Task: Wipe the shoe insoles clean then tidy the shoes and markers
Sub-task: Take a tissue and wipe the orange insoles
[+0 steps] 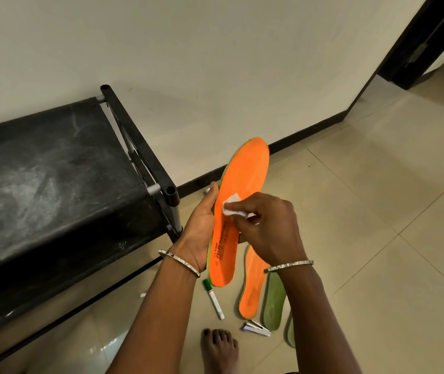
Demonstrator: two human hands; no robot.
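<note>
- Step in hand: wiping the insoles. A long orange foam insole (242,171), printed face up, is held off the floor just right of the black fabric-shelved shoe rack (53,171).
- The left hand (202,225) grips the insole's left edge, fingers curled behind it.
- The right hand (272,228) pinches a small white folded wipe (231,205) and presses it on the insole's middle.
- On the cream tiled floor (377,211), nearer the person, lie a second orange insole (253,287) and, to its right, two green insoles (274,303). Whether these are already wiped cannot be told.
- A green-capped white marker (213,299) lies left of them, with a small silver and blue tool (255,327) nearer.
- No shoes are in view.
- Judgement: the next move calls for strokes towards toe and heel under a firm left grip, then exchanging insoles.
</note>
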